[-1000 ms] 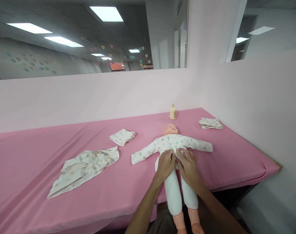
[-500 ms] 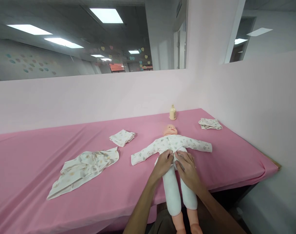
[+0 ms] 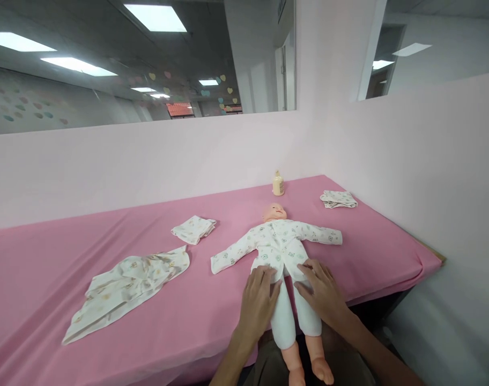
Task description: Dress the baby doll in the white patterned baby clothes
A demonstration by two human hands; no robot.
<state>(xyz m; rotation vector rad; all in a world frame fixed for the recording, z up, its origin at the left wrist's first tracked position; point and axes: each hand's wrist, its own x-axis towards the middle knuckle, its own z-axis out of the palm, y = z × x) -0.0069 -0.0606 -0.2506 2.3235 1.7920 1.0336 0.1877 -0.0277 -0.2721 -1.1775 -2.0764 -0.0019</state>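
A baby doll [image 3: 284, 319] lies on its back, its head away from me and its feet reaching past the table's near edge. It wears a white printed long-sleeved top [image 3: 280, 246], closed at the middle of the front and parting below, with both sleeves spread outward. White fabric covers the legs down to the shins. My left hand [image 3: 259, 297] rests on the left side of the top's lower hem, thumb apart from the fingers. On the right side of the hem lies my right hand [image 3: 321, 289], fingers spread. Fingertips partly cover the hem's edges.
A pink cloth covers the table [image 3: 180, 316]. A loose printed garment [image 3: 127, 289] and a folded printed cloth [image 3: 193, 229] lie left of the doll. Beyond its head stands a cream pump bottle [image 3: 278, 184]. Another folded cloth [image 3: 338, 199] sits at the back right, near the wall.
Both hands have moved from the middle of the top down and apart to its lower hem. The front now lies flatter and closed at the middle. The view has shifted slightly right.
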